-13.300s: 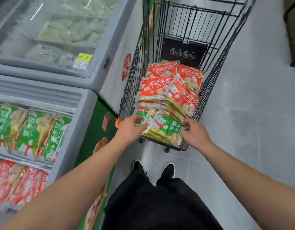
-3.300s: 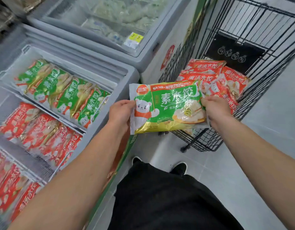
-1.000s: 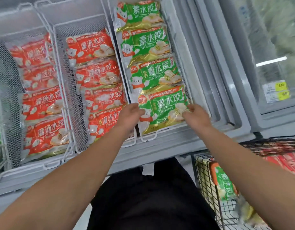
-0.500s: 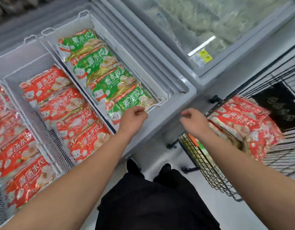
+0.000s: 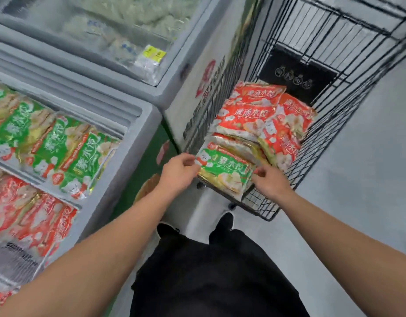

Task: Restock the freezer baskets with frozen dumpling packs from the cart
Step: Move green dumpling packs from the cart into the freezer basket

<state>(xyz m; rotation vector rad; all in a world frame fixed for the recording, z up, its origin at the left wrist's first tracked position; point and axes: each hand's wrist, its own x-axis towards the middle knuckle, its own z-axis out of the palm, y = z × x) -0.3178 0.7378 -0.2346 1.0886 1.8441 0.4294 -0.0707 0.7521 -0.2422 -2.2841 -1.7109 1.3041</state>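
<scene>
A grey floor (image 5: 369, 168) carries a black wire cart (image 5: 330, 138) and, just left of the cart, two chest freezers (image 5: 138, 143) side by side.

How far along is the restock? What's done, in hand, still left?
Done: the green packs in the freezer basket fill their row up to its near end.
In hand: left hand and right hand are at either end of the green pack at the cart's near end; whether they grip it is unclear.
Left: that pack, plus the red packs piled behind it.
</scene>
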